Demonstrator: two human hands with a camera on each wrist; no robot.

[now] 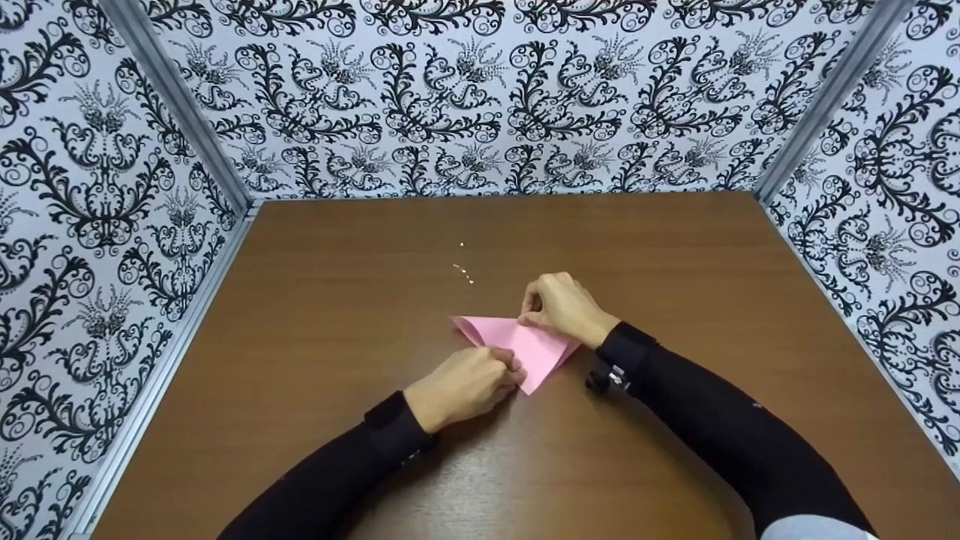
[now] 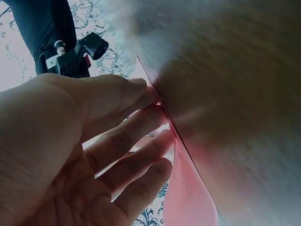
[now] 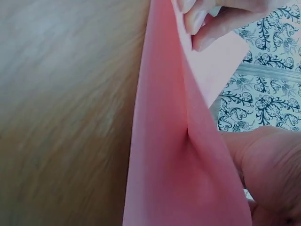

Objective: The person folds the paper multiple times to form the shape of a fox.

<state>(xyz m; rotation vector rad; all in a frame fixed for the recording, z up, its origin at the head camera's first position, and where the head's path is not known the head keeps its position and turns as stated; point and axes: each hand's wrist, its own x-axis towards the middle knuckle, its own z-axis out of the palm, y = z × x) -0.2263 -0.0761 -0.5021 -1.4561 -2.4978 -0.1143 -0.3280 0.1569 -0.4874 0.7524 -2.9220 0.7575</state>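
Note:
A folded sheet of pink paper (image 1: 536, 356) lies at the middle of the table, one corner pointing toward me and its layers standing apart at the sides. My left hand (image 1: 469, 382) presses its fingertips on the near left part. In the left wrist view those fingers (image 2: 136, 162) are spread, fairly straight, with their tips against the paper (image 2: 193, 197). At the far edge my right hand (image 1: 566, 304) pinches the paper between thumb and fingers. The right wrist view shows the raised flap (image 3: 211, 155) bowing away from the layer beneath, partly hiding the right hand (image 3: 273, 174).
Small white specks (image 1: 463, 271) lie on the brown wooden table (image 1: 337, 277) beyond the paper. Patterned panels (image 1: 465, 90) with grey metal posts (image 1: 180, 97) enclose the table at the back and sides. A small black device (image 1: 604, 379) is strapped at the right wrist.

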